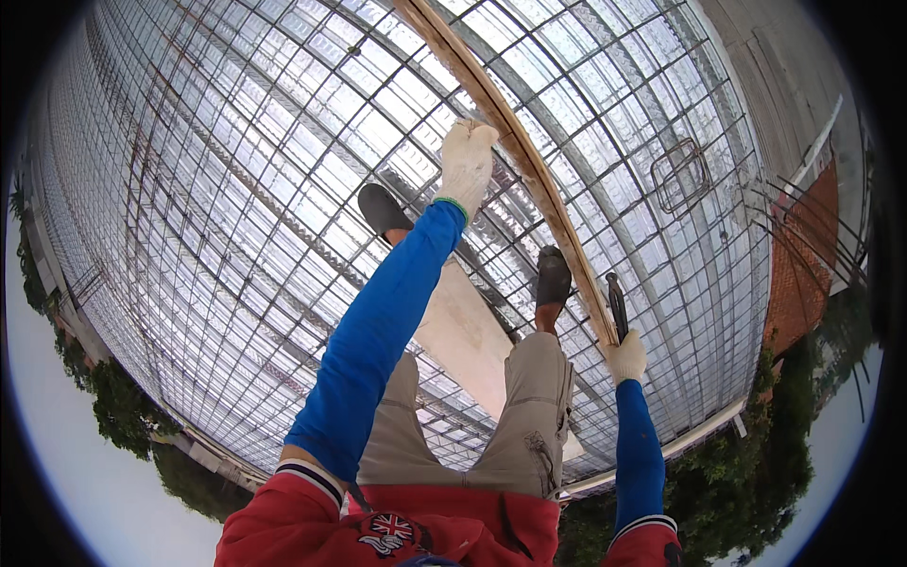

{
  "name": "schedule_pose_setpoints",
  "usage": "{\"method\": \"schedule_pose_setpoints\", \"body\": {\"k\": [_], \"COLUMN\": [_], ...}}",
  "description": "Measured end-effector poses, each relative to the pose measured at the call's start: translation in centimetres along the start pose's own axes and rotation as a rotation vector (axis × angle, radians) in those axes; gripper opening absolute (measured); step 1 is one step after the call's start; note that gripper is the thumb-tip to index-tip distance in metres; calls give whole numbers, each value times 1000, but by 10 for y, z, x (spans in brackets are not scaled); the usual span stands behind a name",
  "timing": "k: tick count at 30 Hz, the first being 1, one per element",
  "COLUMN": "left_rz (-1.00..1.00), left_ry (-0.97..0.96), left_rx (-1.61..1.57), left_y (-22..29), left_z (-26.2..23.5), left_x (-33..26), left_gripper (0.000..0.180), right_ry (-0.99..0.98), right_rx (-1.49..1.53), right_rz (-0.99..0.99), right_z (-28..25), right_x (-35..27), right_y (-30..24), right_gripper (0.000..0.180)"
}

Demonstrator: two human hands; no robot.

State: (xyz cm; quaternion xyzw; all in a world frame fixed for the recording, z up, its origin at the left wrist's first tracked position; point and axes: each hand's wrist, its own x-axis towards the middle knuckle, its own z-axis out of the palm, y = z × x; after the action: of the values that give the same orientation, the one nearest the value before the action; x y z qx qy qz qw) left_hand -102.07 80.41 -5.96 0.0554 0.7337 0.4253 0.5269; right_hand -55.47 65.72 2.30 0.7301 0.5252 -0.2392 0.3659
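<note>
My left hand, in a whitish knit glove, is closed above the steel bar grid, right beside a long wooden strip. What its fingers grip, if anything, is hidden. Further right and nearer my body, my gloved right hand is closed around dark pincers, whose head points away from me. The strip's near end meets this hand; whether the fingers hold the wood too, I cannot tell. The strip runs from there to the far edge of the view. Beneath lies the rebar mesh over shiny ribbed metal sheets.
My dark shoes stand on the mesh, with a pale board between my legs. A bent bar loop lies to the right. Loose bar ends stick out by a reddish brick surface at the far right edge.
</note>
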Motion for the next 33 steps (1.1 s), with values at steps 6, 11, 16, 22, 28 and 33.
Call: {"method": "schedule_pose_setpoints", "body": {"k": [6,11,16,22,28,33], "left_rz": [16,-83,-123,-206,-275,-216], "left_ry": [-231,-333,-274,-219,-207,-215], "left_rx": [449,616,490,445,459,454], "left_y": [61,75,52,38,45,28], "left_z": [6,7,3,-15,-27,-23], "left_x": [7,21,30,18,17,21], "left_gripper": [70,86,73,65,69,66], "right_ry": [33,58,-50,-449,-522,-516], "right_rx": [81,97,237,718,609,420], "right_rz": [191,204,100,-15,-180,-389], "right_z": [-24,-28,-78,-206,-242,-228], "right_x": [-17,-16,-42,-35,26,23], "right_y": [-53,-81,-124,-219,-264,-246], "right_gripper": [41,46,49,62,47,57]}}
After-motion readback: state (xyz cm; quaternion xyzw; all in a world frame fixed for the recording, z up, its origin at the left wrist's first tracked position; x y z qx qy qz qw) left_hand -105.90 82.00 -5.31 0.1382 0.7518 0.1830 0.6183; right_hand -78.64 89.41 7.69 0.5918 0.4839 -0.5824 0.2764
